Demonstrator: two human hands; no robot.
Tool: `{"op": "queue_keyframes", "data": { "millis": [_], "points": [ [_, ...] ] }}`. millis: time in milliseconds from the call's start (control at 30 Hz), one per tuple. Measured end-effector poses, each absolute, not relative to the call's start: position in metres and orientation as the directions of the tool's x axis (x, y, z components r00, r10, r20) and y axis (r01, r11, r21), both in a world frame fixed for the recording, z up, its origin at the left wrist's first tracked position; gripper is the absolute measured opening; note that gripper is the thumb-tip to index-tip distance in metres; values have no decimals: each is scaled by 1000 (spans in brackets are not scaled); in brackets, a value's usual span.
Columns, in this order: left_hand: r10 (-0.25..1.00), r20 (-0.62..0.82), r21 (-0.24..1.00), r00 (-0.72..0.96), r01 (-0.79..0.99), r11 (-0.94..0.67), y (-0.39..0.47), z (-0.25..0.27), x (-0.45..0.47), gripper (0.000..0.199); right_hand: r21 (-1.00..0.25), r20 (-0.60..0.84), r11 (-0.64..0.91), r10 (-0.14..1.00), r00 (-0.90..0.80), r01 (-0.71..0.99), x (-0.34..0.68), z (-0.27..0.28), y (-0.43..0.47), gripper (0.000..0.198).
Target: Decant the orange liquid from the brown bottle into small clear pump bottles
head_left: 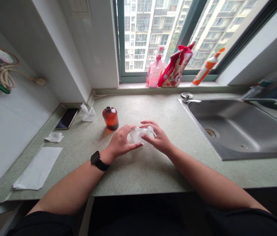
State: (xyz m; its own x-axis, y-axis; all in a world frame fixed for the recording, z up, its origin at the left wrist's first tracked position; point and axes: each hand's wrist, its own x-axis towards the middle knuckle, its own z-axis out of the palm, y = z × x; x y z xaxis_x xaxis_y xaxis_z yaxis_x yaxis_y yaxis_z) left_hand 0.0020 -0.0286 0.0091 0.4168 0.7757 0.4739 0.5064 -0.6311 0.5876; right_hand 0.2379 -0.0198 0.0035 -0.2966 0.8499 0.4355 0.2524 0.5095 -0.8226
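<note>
A small clear plastic bottle (135, 135) lies on its side between my hands, low over the counter. My left hand (121, 139) is wrapped round its body, thumb along the near side. My right hand (158, 139) closes on its other end, where a clear piece (150, 130) like a pump head or cap shows between thumb and fingers. Whether the bottle touches the counter, I cannot tell. Just beyond my left hand stands an upright amber bottle (110, 118) with an uncapped neck.
Phone (67, 118), crumpled tissue (87, 113), small white scrap (54, 137) and folded paper towel (38, 167) lie at left on the counter (138, 173). The steel sink (241, 126) is at right. On the sill stand a pink pump bottle (155, 72), red bag (176, 68) and orange-white bottle (206, 69).
</note>
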Motion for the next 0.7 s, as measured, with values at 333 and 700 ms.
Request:
{"op": "queue_keyframes", "data": {
  "millis": [333,700],
  "points": [
    [809,447,604,382,538,-588,-25,8,-1,71,-851,448,493,862,-238,183,243,6,-18,31],
    [798,473,572,374,558,-601,-22,7,-5,72,-935,348,354,929,-130,28,254,18,-16,38]
  ]
}}
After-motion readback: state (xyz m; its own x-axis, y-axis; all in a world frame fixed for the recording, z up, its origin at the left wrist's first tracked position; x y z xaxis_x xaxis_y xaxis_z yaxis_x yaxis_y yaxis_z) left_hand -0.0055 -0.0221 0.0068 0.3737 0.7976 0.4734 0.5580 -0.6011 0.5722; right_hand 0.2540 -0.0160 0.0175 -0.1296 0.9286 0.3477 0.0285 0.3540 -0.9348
